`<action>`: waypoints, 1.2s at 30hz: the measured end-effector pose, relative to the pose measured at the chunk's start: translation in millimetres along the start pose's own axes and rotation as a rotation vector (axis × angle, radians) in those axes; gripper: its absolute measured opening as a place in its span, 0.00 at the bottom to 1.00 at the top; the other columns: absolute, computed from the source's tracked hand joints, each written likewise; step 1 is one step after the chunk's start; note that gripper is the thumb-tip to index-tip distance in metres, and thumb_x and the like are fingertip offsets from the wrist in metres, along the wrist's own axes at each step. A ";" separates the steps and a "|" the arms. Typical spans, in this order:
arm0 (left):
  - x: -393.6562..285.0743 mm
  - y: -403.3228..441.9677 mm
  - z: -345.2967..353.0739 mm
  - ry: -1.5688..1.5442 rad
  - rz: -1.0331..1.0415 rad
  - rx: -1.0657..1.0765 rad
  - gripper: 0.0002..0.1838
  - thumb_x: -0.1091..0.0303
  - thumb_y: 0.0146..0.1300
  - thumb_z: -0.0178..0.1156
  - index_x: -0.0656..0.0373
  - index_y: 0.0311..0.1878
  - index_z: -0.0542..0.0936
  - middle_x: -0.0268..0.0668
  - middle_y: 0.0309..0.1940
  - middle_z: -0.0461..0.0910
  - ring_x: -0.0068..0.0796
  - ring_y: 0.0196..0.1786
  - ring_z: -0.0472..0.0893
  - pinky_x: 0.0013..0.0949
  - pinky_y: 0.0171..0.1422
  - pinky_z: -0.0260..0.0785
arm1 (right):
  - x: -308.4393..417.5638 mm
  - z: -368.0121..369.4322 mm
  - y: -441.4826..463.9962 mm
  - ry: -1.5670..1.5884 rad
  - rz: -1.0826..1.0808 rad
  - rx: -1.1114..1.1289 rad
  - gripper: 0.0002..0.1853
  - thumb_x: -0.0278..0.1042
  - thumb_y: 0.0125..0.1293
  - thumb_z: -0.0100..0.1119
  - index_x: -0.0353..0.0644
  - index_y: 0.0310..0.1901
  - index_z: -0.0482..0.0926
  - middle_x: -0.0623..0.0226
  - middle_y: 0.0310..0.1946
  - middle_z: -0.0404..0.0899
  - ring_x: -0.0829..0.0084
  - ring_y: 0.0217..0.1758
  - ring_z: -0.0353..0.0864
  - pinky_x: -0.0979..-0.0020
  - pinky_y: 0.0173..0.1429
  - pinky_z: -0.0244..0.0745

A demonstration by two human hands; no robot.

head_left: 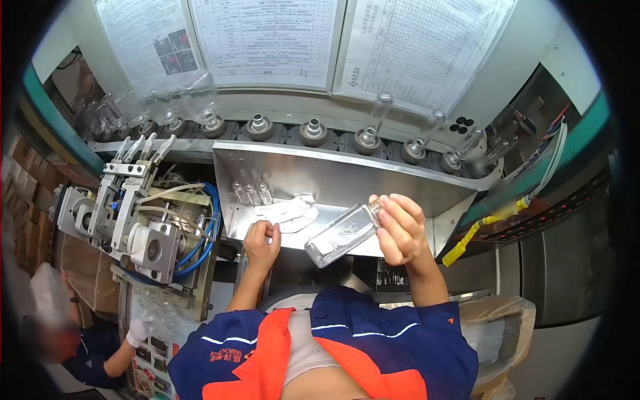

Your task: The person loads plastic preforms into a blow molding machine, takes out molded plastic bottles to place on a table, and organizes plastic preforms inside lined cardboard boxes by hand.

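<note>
My right hand (pixel 403 230) grips a clear, flat-sided glass bottle (pixel 343 235) by its neck. The bottle is tilted, its base pointing down and left, and raised lettering shows on its side. Loosely curled, my left hand (pixel 262 243) is at the front edge of the metal tray (pixel 233 167), with nothing visible in its fingers. White gloves (pixel 290 212) lie in the tray just beyond that hand. Behind them, several small clear glass vials (pixel 252 192) stand at the tray's left side.
Along the back runs a conveyor with round metal holders (pixel 313 132); some carry clear glass pieces (pixel 380 113). A gripper machine (pixel 143 207) with blue hoses stands left. Yellow-wrapped cable (pixel 483 230) hangs right. A co-worker's gloved hand (pixel 139 330) is at lower left, and a lined box (pixel 497 333) lower right.
</note>
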State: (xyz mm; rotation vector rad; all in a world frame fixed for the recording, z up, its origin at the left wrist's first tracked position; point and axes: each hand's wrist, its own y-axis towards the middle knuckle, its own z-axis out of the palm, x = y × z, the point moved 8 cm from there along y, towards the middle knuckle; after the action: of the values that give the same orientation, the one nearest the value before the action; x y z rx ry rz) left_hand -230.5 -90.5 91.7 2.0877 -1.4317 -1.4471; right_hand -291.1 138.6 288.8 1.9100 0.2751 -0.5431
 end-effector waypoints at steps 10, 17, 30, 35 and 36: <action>-20.3 45.8 -56.5 -0.203 -0.207 -0.347 0.10 0.76 0.54 0.64 0.62 0.27 0.71 0.32 0.22 0.71 0.22 0.24 0.68 0.26 0.30 0.62 | -3.2 -2.4 -4.6 -0.041 -0.030 -0.001 0.20 0.12 0.46 0.63 0.41 0.37 0.66 0.64 0.33 0.71 0.65 0.40 0.81 0.63 0.46 0.81; -58.5 123.1 -86.3 -0.116 -0.035 -0.510 0.09 0.74 0.52 0.65 0.58 0.34 0.75 0.33 0.32 0.77 0.30 0.38 0.72 0.31 0.43 0.64 | -22.0 9.0 -26.1 0.125 0.422 0.018 0.26 0.09 0.40 0.61 0.37 0.44 0.68 0.56 0.38 0.74 0.57 0.40 0.79 0.56 0.45 0.77; -72.2 193.3 -52.8 0.186 -0.124 -0.256 0.34 0.64 0.46 0.69 0.59 0.55 0.62 0.37 0.46 0.78 0.40 0.53 0.71 0.47 0.60 0.54 | -13.8 2.3 -11.0 0.009 0.199 -0.122 0.22 0.12 0.45 0.67 0.39 0.39 0.66 0.61 0.38 0.72 0.62 0.41 0.80 0.60 0.44 0.80; -63.1 196.8 -49.1 0.127 -0.148 -0.303 0.35 0.65 0.45 0.69 0.60 0.55 0.62 0.35 0.37 0.82 0.40 0.50 0.74 0.43 0.57 0.56 | -8.5 7.7 -6.8 0.031 0.124 -0.110 0.26 0.12 0.44 0.68 0.41 0.42 0.64 0.63 0.40 0.70 0.63 0.42 0.80 0.60 0.45 0.80; -61.7 197.2 -49.2 0.111 -0.153 -0.301 0.35 0.66 0.44 0.69 0.60 0.55 0.62 0.35 0.37 0.82 0.40 0.50 0.75 0.43 0.56 0.56 | -7.5 10.2 -6.7 0.040 0.119 -0.095 0.28 0.13 0.44 0.69 0.41 0.43 0.63 0.63 0.41 0.70 0.63 0.43 0.80 0.59 0.44 0.80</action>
State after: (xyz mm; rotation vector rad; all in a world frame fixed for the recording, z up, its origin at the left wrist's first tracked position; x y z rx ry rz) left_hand -307.9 -155.0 278.7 2.0831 -0.9634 -1.4695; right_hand -303.0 132.4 283.9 1.8336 0.2079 -0.4067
